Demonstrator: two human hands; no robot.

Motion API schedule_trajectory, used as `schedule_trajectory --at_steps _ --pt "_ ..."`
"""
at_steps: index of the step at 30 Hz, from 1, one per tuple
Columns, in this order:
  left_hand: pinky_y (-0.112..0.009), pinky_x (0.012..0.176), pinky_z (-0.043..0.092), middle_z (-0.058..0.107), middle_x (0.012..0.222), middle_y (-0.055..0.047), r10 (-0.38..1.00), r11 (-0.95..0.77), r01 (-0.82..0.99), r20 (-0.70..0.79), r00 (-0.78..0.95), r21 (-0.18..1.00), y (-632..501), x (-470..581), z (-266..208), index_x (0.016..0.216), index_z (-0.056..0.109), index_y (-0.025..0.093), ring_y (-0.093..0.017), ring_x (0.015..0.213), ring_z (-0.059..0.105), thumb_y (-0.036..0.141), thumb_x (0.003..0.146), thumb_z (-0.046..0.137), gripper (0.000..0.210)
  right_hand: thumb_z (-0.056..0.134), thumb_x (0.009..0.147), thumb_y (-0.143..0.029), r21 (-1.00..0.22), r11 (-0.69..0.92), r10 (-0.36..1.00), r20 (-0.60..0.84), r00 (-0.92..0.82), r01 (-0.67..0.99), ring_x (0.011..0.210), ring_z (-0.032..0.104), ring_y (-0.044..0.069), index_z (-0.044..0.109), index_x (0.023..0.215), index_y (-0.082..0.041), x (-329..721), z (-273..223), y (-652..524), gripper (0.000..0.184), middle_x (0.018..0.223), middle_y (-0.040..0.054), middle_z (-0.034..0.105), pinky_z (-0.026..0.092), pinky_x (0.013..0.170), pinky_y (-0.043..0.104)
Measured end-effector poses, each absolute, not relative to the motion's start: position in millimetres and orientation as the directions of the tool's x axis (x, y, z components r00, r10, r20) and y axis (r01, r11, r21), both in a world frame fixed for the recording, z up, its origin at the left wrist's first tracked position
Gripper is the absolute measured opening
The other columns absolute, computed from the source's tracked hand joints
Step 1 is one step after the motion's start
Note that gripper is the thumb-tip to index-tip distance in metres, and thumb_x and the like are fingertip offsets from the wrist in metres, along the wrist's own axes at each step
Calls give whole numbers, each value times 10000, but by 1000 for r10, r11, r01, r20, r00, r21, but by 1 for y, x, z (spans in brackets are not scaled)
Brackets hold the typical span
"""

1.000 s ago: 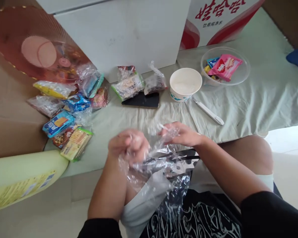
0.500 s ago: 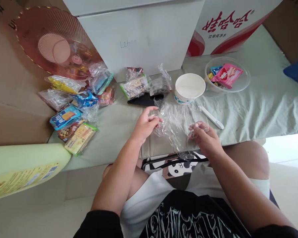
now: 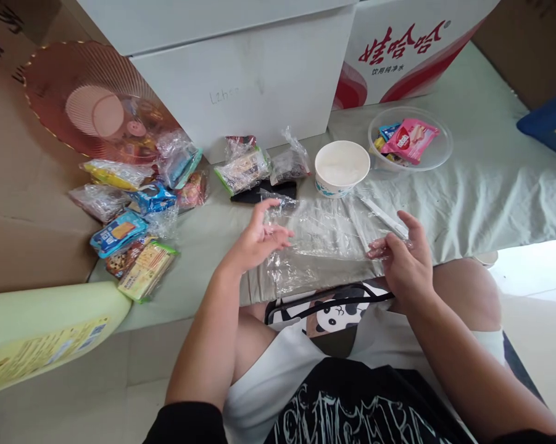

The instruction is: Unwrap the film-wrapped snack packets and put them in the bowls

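A sheet of clear plastic wrap is stretched between my two hands above the cloth. My left hand pinches its left side between thumb and fingers, with the index finger held out. On the right, my right hand grips the other end, thumb against fingers and index finger raised. Just beyond the film stands a white paper bowl. A white-handled tool lies partly under the film near my right hand. Wrapped snacks rest on a black object past my left hand.
Several packaged snacks are heaped at the left, by a pink fluted plate. A clear plastic bowl holds packets at the right. White cartons stand behind. A pale yellow-green container is at the lower left.
The bunched plastic wrap has been spread out into a wider, flatter sheet. My right hand has moved right and my left hand slightly left. The view has shifted a little.
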State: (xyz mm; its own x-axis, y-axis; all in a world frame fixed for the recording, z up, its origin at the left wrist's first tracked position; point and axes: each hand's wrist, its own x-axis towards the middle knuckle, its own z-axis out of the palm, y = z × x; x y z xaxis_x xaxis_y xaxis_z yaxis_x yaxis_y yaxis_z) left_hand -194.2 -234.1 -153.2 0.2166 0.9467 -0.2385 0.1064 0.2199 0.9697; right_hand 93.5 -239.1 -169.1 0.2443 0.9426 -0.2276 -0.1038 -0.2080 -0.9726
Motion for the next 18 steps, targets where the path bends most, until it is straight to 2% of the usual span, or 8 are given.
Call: schedule_trajectory --at_steps 2,4,7,9,11,13,15,18 --pt "-245 643 593 763 908 -21 887 198 199 -262 380 960 -240 -194 -149 1346 502 294 -151 713 746 287 829 745 571 662 832 -369 -971 -204 941 -230 248 -126 484 665 148 466 1325 -262 98 -166 -239 542 622 -73 711 565 555 278" --pt "-238 621 577 761 853 -15 893 137 225 -218 394 965 -244 -192 -145 1204 615 254 -131 654 718 253 857 696 356 654 830 -367 -971 -190 941 -223 256 -148 493 672 149 482 1308 -267 102 -163 -241 518 632 -64 723 566 553 274" --pt "-228 581 550 744 798 -24 992 -28 128 12 126 991 -243 -193 -143 961 680 196 -105 588 658 265 881 654 109 671 817 -334 -975 -156 938 -196 286 -159 528 686 156 485 1310 -285 108 -161 -246 530 566 -93 675 573 569 272" --pt "-218 558 531 734 768 -26 987 -131 94 138 -81 987 -239 -195 -142 870 682 182 -92 563 617 265 862 669 84 678 825 -320 -980 -147 941 -180 285 -133 527 679 156 488 1315 -293 112 -163 -249 527 541 -107 648 571 571 274" --pt "-213 547 520 721 732 -19 975 -157 86 169 -142 984 -237 -196 -140 838 687 181 -89 551 596 255 851 671 77 666 852 -333 -984 -157 952 -172 251 -78 531 674 149 520 1285 -284 115 -166 -252 460 594 -86 684 560 567 276" --pt "-218 548 523 713 712 -16 991 -120 82 125 -56 989 -238 -195 -138 822 689 180 -96 558 601 254 839 677 76 650 880 -362 -986 -163 968 -165 190 -25 614 708 152 549 1249 -272 115 -169 -253 393 720 -39 752 565 601 283" --pt "-227 563 534 707 707 -18 995 -60 86 53 80 995 -241 -193 -135 819 687 179 -108 583 620 261 828 687 83 654 884 -391 -988 -154 982 -152 111 8 716 733 160 543 1250 -270 113 -171 -254 401 842 -2 790 576 653 295" --pt "-240 605 553 707 752 -21 982 -7 79 -8 191 997 -245 -191 -133 879 681 184 -119 632 647 270 799 718 123 670 876 -410 -986 -156 987 -158 -34 64 725 723 170 544 1261 -263 106 -168 -253 432 814 -4 782 582 672 319"
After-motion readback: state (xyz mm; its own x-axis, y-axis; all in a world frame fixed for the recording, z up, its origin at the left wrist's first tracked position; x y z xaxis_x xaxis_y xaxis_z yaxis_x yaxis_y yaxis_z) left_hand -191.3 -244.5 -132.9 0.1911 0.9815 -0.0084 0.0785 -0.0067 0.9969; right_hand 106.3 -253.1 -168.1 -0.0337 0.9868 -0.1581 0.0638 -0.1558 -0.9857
